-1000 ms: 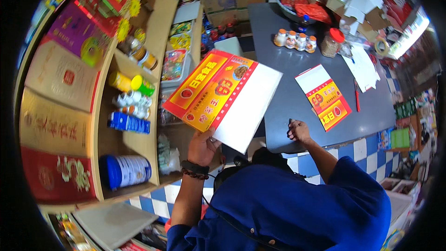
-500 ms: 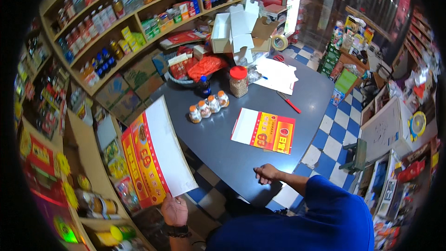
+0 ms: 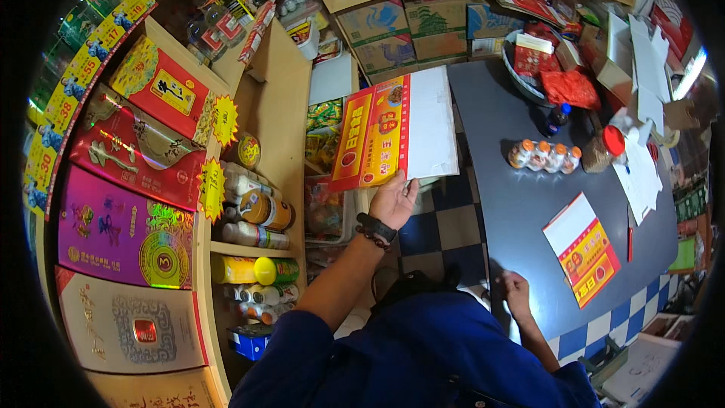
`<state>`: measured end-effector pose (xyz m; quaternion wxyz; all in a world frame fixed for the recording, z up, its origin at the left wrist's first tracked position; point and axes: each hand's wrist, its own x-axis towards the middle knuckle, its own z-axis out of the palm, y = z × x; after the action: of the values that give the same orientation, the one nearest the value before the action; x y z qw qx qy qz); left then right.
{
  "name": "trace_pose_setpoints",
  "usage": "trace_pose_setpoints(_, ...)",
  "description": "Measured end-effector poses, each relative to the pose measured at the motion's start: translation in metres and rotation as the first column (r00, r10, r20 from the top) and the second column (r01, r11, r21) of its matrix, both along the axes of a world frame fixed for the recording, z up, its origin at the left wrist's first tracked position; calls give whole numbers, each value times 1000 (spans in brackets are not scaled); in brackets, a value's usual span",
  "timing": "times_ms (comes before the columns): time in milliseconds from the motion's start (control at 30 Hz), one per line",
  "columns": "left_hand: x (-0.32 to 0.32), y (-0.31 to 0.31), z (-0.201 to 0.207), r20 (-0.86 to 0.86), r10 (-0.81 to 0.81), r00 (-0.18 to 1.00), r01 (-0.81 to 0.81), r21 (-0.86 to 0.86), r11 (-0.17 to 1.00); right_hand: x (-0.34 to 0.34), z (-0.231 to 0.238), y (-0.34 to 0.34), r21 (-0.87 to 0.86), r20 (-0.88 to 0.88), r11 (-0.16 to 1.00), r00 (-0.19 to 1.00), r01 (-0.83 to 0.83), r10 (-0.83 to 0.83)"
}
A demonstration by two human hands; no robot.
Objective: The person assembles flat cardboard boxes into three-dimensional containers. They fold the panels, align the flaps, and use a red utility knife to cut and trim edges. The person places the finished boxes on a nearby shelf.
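Note:
My left hand [image 3: 395, 202] grips the near edge of a printed cardboard sheet [image 3: 370, 136], red and yellow with a white panel on its right. The sheet is held up between the shelves and the table. My right hand [image 3: 516, 296] is closed by the near left edge of the dark table [image 3: 521, 234]; what its fingers hold, if anything, is hidden. A smaller cardboard piece [image 3: 587, 255] in the same red, yellow and white lies on the table, to the right of that hand. Beside this piece rests a knife with a red handle [image 3: 630, 243].
Farther along the table stand a pack of orange-capped bottles [image 3: 545, 157], a dark blue-capped bottle [image 3: 557, 119], a red-lidded jar [image 3: 606, 148] and white papers [image 3: 640, 181]. A basin [image 3: 514, 79] holds red bags. Gift boxes [image 3: 127, 230] and wooden shelves [image 3: 283, 83] line the left.
The view has swung left, bringing the gift boxes close. My left hand still holds the cardboard sheet, now turned more level. My right hand is now nearer the table's left edge.

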<state>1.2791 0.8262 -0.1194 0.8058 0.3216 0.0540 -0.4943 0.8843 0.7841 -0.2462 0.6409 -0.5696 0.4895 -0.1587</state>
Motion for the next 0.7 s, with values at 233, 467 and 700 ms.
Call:
trace_pose_setpoints(233, 121, -81, -50, -60, 205, 977, -203, 32, 979, 210, 97, -111, -399, 157, 916, 981, -42, 114)
trace_pose_setpoints(467, 295, -152, -152, -225, 362, 904, -344, 118, 932, 386, 46, -281, -742, -97, 652, 987, -157, 127)
trace_pose_setpoints(700, 449, -250, -210, -96, 583, 807, -583, 31, 812, 466, -62, -407, -758, -502, 538, 856, -368, -122)
